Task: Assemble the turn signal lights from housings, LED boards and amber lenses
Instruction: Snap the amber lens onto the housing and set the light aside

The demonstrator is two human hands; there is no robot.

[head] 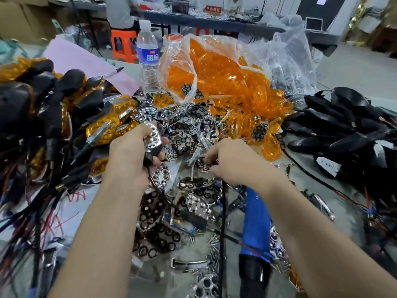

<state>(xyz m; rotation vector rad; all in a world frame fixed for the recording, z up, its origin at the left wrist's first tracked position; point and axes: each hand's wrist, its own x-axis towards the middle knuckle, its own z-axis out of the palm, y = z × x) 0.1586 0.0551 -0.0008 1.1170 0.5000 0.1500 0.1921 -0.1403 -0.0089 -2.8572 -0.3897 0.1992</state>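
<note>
Grey tabletop (305, 175) carries heaps of lamp parts. Nearest the camera, a blue and black power screwdriver (255, 229) lies along the table, with loose screws (211, 244) just beside it on its left. Left of those spreads a heap of chrome reflector plates (156, 218), which runs up between the two forearms.

Over that heap the left hand (126, 151) has its fingers curled round a held housing (150, 154), black, with a chrome plate seated in it, tilted. Near it, the right hand (227, 160) has its fingers bent down and pinches a single reflector plate (203, 167) on top of the heap; blur hides whether the plate is lifted.

Farther out on the left lies a pile of finished turn signal lights (107, 123), amber fronts and black stems tangled with wires. On the right lies a pile of empty black housings (343, 130).

Behind the hands, a torn clear bag of amber lenses (214, 67) spills lenses onto the chrome heap. A water bottle (147, 52) stands upright just left of the bag, beside a pink sheet (86, 63) with a pen (111, 72) on it.

Beyond the table are an orange stool (123, 45), a seated person (119, 14) and a long dark workbench (214, 22).
</note>
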